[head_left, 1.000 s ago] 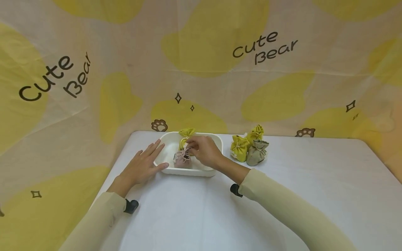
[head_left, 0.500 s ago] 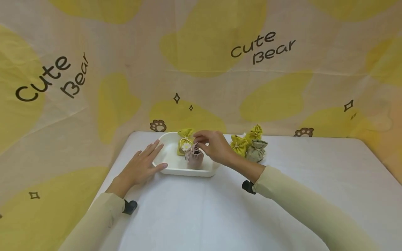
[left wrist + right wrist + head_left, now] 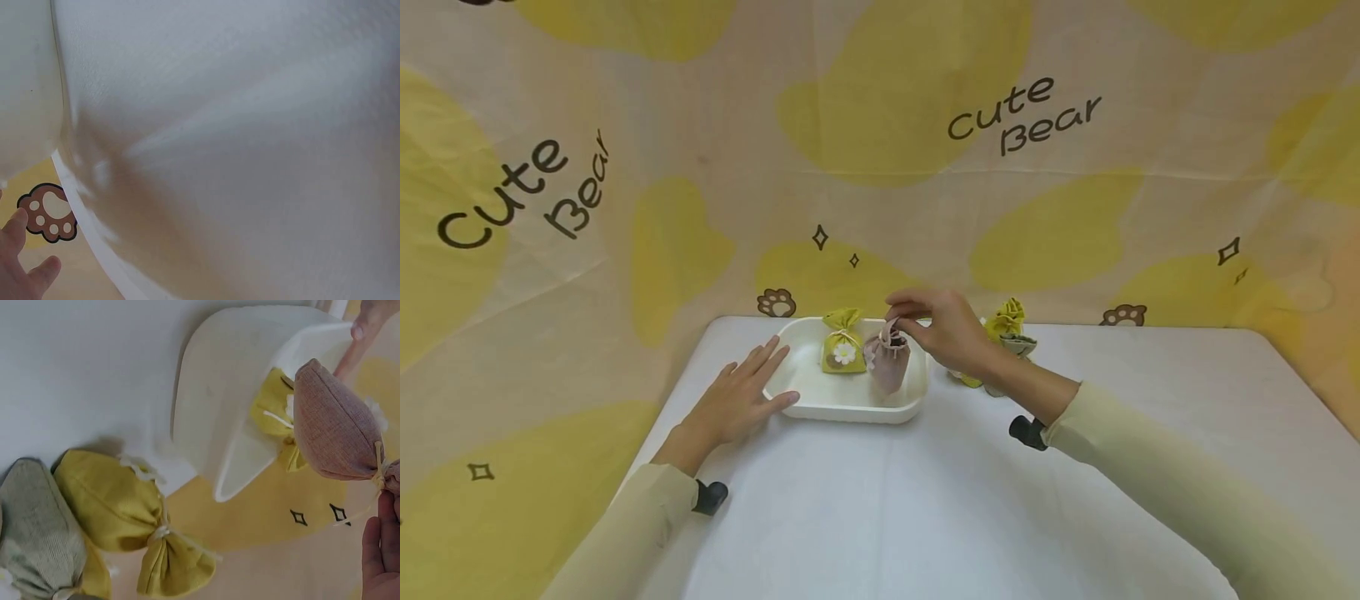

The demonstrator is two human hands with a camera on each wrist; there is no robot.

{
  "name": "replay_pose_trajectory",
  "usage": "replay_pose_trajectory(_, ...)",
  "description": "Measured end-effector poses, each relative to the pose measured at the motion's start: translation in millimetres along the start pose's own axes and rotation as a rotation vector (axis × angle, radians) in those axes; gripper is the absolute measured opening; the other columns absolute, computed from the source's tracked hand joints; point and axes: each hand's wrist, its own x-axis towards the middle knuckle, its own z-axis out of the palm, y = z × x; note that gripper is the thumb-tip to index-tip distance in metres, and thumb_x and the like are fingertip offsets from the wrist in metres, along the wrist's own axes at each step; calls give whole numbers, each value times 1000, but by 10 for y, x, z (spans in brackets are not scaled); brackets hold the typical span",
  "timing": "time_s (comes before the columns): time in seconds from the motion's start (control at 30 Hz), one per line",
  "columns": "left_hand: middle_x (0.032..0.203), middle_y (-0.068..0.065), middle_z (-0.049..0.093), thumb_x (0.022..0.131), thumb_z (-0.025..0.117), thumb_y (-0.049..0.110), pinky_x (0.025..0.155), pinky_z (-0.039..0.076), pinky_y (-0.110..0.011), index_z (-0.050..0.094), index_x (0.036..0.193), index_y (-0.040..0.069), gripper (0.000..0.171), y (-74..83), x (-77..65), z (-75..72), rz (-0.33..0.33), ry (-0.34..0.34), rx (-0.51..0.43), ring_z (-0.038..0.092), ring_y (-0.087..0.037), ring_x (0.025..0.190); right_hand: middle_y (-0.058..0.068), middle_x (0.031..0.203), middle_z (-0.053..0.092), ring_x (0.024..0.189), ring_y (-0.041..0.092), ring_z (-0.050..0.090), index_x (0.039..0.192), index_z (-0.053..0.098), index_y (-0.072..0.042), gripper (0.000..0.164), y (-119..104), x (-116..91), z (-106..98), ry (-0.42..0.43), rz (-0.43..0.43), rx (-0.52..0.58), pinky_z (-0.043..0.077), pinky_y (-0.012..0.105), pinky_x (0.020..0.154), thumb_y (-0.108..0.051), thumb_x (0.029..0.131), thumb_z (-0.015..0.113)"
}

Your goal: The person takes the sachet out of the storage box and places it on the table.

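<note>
A: What did the right hand (image 3: 943, 329) hold?

B: Its thumb and fingers were pinched together on the gathered neck of a pink pouch (image 3: 890, 367), which hung over the right half of a white tray (image 3: 842, 412) near the centre of the head frame. Whether the pouch's base touched the tray could not be told.

A: And the left hand (image 3: 737, 400)?

B: Left of centre, its fingers lay straight and apart at the tray's left end, the thumb by the near rim.

A: What stood beside the pink pouch?

B: A flowered yellow pouch (image 3: 842, 342), upright inside the tray, just to the left.

A: And outside the tray?

B: At the lower left of the right wrist frame, a second yellow pouch (image 3: 109, 500) appeared beside a grey-green pouch (image 3: 40, 531). In the head frame their group stood right of centre on a white table (image 3: 887, 500), partly hidden by the right arm. A patterned cloth (image 3: 880, 208) lettered "Cute Bear" filled the upper part.
</note>
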Motion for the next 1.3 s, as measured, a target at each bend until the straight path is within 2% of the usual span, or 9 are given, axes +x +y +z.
replay_pose_trajectory(0.27, 167, -7, 9, 97, 42, 65, 113, 18, -67, 21, 160, 13, 84, 15, -25, -12, 3, 5, 8, 18, -38, 150, 12, 97, 76, 94, 26, 73, 114, 69, 6, 29, -3, -29, -272, 16, 1, 30, 57, 37, 86, 10, 86, 71)
replay_pose_trajectory(0.5, 167, -7, 9, 97, 41, 66, 113, 18, -67, 20, 160, 13, 85, 13, -33, -24, -5, 1, 14, 17, -38, 150, 8, 96, 76, 94, 22, 73, 116, 69, 4, 30, 37, -77, -493, -49, -29, 20, 56, 35, 88, 9, 86, 71)
replay_pose_trajectory(0.7, 167, -6, 9, 97, 41, 67, 114, 17, -67, 21, 160, 14, 85, 15, -38, -31, -6, -2, 8, 17, -38, 150, 6, 94, 76, 92, 21, 72, 116, 70, 3, 30, 92, -157, -647, -57, -56, -4, 57, 35, 86, 10, 86, 68)
replay_pose_trajectory(0.87, 167, -7, 9, 97, 42, 66, 113, 18, -67, 22, 160, 13, 85, 17, -43, -28, -3, 0, 10, 18, -38, 150, 6, 92, 75, 90, 22, 72, 115, 70, 4, 31, 173, -250, -732, -61, -56, -24, 57, 33, 84, 12, 85, 67)
replay_pose_trajectory(1.13, 167, -6, 10, 97, 43, 64, 113, 19, -67, 22, 160, 12, 84, 1, -25, -8, -1, 3, 13, 19, -38, 149, 5, 91, 75, 87, 18, 71, 113, 70, 4, 30, 361, -427, -811, -129, -9, -12, 56, 25, 81, 13, 85, 64)
replay_pose_trajectory(1.3, 167, -5, 9, 97, 43, 65, 113, 19, -67, 22, 160, 13, 84, -13, -12, 7, 0, 7, 11, 19, -38, 149, 3, 92, 75, 88, 18, 71, 115, 70, 5, 32, 470, -540, -798, -163, 34, -6, 57, 28, 81, 14, 85, 65)
